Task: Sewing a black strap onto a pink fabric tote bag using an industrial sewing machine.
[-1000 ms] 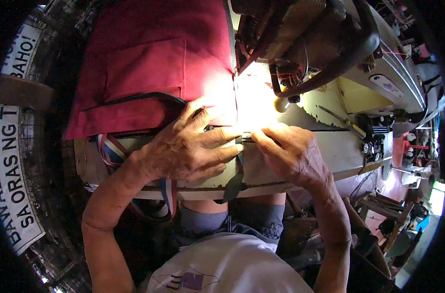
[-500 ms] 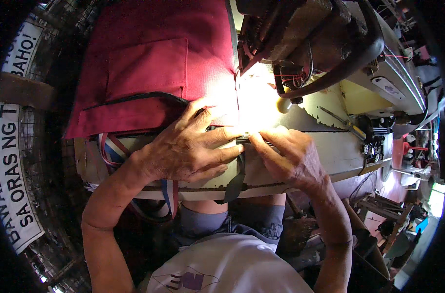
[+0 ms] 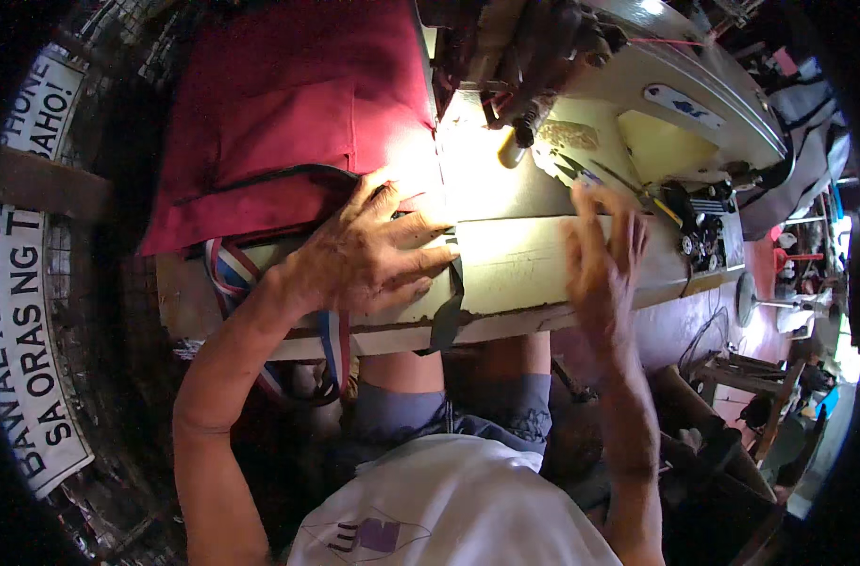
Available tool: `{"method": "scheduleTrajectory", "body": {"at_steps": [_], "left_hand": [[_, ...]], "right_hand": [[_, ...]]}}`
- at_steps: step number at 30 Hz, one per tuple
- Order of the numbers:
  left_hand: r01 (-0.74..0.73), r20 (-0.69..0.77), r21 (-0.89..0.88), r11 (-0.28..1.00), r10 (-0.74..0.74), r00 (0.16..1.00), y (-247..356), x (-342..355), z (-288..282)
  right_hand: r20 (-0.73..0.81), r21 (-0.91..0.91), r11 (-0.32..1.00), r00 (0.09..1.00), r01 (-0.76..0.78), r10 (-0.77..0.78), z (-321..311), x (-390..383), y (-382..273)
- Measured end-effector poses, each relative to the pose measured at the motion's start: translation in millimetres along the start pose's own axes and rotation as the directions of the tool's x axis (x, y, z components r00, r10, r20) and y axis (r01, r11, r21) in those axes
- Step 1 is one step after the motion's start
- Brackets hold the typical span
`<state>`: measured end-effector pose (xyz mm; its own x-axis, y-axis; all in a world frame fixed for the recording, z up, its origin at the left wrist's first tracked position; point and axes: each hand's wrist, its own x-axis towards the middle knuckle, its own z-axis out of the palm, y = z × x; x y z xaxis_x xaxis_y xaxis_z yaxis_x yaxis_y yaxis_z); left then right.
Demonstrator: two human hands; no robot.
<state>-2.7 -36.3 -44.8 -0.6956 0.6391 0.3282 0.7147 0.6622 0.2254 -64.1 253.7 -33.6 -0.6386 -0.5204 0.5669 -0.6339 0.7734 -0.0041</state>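
My left hand [image 3: 359,255] lies with spread fingers over the lower edge of a red fabric piece [image 3: 279,123] that has a stitched pocket and black trim. Its fingertips press near the top of a narrow black strap [image 3: 446,325], which hangs over the table's front edge. My right hand [image 3: 607,250] is apart from the fabric, blurred, with fingers stretched toward a small dark pointed tool, perhaps thread snips [image 3: 569,168]. Whether the fingertips touch that tool is unclear. Behind the fabric stands a dark sewing machine [image 3: 515,57], brightly lit underneath.
A yellow-handled screwdriver [image 3: 666,209] lies beside a bobbin winder [image 3: 703,236] at the right of the table [image 3: 515,274]. A red, white and blue ribbon [image 3: 333,344] dangles by my left forearm. Signs [image 3: 19,349] hang at the left; a fan [image 3: 746,300] stands farther right.
My right hand has left the strap and moved right, toward the dark pointed tool. My left hand stays on the fabric edge. The whole view has shifted somewhat.
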Motion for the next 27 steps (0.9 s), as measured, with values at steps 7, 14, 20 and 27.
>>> {"method": "scheduleTrajectory", "body": {"at_steps": [7,14,20,27], "left_hand": [[-0.023,0.041,0.075,0.997,0.020,0.999,0,-3,-1],[-0.040,0.049,0.128,0.991,0.034,0.998,3,3,4],[-0.071,0.094,0.154,0.986,0.057,0.994,1,5,3],[-0.057,0.112,0.174,0.983,0.038,0.993,-3,3,2]], "right_hand": [[0.189,0.429,0.830,0.934,-0.357,0.304,2,-48,-142],[0.719,0.687,-0.401,0.485,-0.606,0.498,-64,-195,-15],[0.471,0.472,-0.228,0.025,-0.852,0.882,-168,-402,76],[0.382,0.443,-0.220,-0.040,-0.869,0.923,-156,-575,56]]}}
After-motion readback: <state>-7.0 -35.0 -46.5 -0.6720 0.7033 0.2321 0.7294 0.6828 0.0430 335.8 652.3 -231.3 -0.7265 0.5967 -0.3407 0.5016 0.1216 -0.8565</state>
